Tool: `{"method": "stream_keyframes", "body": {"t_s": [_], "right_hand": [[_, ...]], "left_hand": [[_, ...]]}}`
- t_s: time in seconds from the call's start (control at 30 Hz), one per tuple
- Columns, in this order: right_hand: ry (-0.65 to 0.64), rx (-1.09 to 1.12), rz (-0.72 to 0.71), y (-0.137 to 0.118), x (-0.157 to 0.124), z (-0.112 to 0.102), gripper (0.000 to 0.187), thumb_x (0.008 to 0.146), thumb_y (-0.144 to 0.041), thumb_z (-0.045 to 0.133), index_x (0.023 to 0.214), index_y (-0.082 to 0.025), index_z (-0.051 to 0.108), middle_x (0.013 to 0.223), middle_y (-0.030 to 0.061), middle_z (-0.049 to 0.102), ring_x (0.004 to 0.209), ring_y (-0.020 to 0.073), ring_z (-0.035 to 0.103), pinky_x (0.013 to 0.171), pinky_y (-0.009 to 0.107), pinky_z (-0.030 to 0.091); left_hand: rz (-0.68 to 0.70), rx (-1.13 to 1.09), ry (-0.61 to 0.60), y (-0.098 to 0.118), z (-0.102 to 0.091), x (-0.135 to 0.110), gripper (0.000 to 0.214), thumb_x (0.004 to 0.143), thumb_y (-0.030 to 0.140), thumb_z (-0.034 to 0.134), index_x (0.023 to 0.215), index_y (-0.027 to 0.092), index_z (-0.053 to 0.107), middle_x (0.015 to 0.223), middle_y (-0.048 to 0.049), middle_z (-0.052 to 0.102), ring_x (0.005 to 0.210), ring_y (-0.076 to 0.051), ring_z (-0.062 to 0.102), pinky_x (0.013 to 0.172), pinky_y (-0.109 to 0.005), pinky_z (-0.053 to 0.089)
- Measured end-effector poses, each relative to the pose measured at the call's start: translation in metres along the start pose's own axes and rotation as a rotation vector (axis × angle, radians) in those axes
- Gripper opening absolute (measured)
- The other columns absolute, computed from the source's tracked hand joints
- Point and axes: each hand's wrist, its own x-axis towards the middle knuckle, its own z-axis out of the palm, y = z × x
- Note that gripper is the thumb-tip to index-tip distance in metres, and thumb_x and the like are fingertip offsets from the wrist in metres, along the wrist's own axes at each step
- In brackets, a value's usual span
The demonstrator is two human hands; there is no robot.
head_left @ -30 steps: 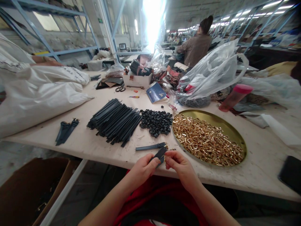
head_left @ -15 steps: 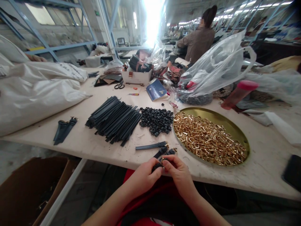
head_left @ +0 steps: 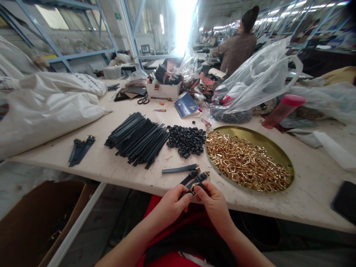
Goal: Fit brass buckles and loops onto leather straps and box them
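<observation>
At the table's front edge, my left hand (head_left: 175, 198) is closed in a pinch on a black strap (head_left: 200, 185). The fingers of my right hand (head_left: 214, 198) press the same strap at a small gold buckle (head_left: 193, 188); fingers partly cover both. Just beyond my hands lie a few black straps with buckles (head_left: 179, 169). Farther back is a heap of plain black strips (head_left: 136, 140), with a pile of small black loops (head_left: 187, 141) to its right. A round gold tray (head_left: 278, 142) holds many gold buckles (head_left: 247, 161).
Several buckled straps (head_left: 81, 151) lie at the left, near a large white sack (head_left: 52, 111). Behind are scissors (head_left: 143, 100), a blue booklet (head_left: 187, 105), a white box (head_left: 163, 91), a plastic bag (head_left: 258, 81) and a pink-lidded bottle (head_left: 283, 111). A person (head_left: 236, 48) stands beyond.
Both hands stay together at the table edge. The right fingers have shifted on the strap, and more of the black strap and gold buckle now shows between them. The view has shifted slightly.
</observation>
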Motion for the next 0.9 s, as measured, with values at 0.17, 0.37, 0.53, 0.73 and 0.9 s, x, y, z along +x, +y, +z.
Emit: {"method": "stream_keyframes", "body": {"t_s": [0.17,0.37,0.53,0.73,0.9], "right_hand": [[-0.067,-0.056,0.013,0.000,-0.003,-0.001,0.035,0.077,-0.048,0.051,0.058,-0.018,0.052,0.051,-0.0031,0.048,0.051,0.0114,0.044,0.050,0.024,0.035],[-0.081,0.076,0.120,0.003,-0.001,0.001,0.037,0.077,-0.051,0.052,0.060,-0.017,0.054,0.050,-0.0032,0.049,0.050,0.0107,0.044,0.050,0.023,0.035],[-0.111,0.456,0.352,0.006,0.004,0.008,0.037,0.068,-0.053,0.061,0.066,-0.016,0.054,0.052,-0.0041,0.051,0.044,0.0080,0.043,0.045,0.021,0.037],[-0.062,0.325,0.262,0.005,0.006,0.005,0.038,0.070,-0.053,0.059,0.062,-0.017,0.053,0.051,-0.0037,0.052,0.047,0.0091,0.046,0.047,0.021,0.038],[-0.047,0.220,0.207,0.008,0.011,0.002,0.038,0.074,-0.053,0.054,0.062,-0.017,0.054,0.052,-0.0028,0.052,0.048,0.0102,0.046,0.047,0.023,0.039]], "left_hand": [[-0.032,-0.112,-0.013,-0.004,0.002,0.001,0.027,0.080,0.042,0.047,0.077,0.015,0.051,0.053,0.0059,0.045,0.048,-0.007,0.040,0.047,-0.019,0.031],[-0.087,-0.196,-0.012,-0.005,0.005,0.004,0.026,0.079,0.040,0.046,0.071,0.016,0.049,0.048,0.0065,0.044,0.038,-0.005,0.033,0.038,-0.017,0.025],[-0.101,-0.251,0.021,-0.002,0.010,0.005,0.027,0.077,0.041,0.045,0.070,0.016,0.048,0.054,0.0044,0.050,0.035,-0.004,0.033,0.034,-0.017,0.023],[-0.146,-0.247,0.026,-0.002,0.008,0.008,0.022,0.076,0.037,0.047,0.069,0.016,0.048,0.056,0.0044,0.052,0.035,-0.004,0.034,0.036,-0.017,0.024],[-0.143,-0.306,-0.008,0.002,0.007,0.011,0.021,0.074,0.036,0.049,0.070,0.016,0.047,0.059,0.0036,0.055,0.037,-0.003,0.035,0.039,-0.017,0.025]]}}
